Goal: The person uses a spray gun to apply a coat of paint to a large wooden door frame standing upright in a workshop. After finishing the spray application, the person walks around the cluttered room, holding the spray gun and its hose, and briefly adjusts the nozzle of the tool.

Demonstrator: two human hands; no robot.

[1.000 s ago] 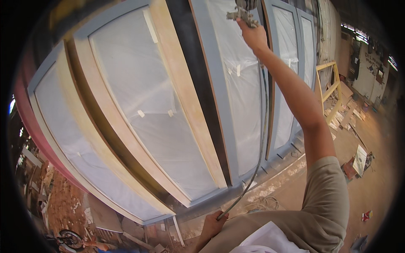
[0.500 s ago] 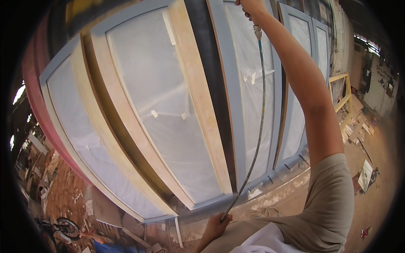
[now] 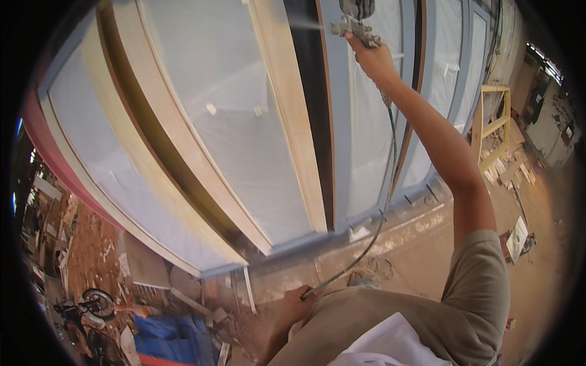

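High up at the top centre, my right hand (image 3: 373,59) is wrapped around a metal spray gun (image 3: 356,30) with a dark cup on top. A pale mist leaves its nozzle toward the left, across a dark gap and the edge of a bare-wood frame (image 3: 290,97). From the gun's handle a thin air hose (image 3: 373,235) hangs down to my waist, where my left hand (image 3: 297,304) is closed around it. Right beside the gun stands a blue-grey painted frame (image 3: 340,134), its middle covered with clear plastic sheet (image 3: 370,146).
More tall frames lean in a row, one at the left with covered panel (image 3: 101,134). A yellow frame (image 3: 495,125) stands at the right among wood scraps. A motorbike (image 3: 97,305) and blue tarp (image 3: 168,338) lie lower left. A pink panel (image 3: 67,183) edges the row.
The view has tilted down and shifted, bringing the spray gun into sight. A mist now shows at its nozzle. My right hand sits lower in the picture; my left still grips the hose.
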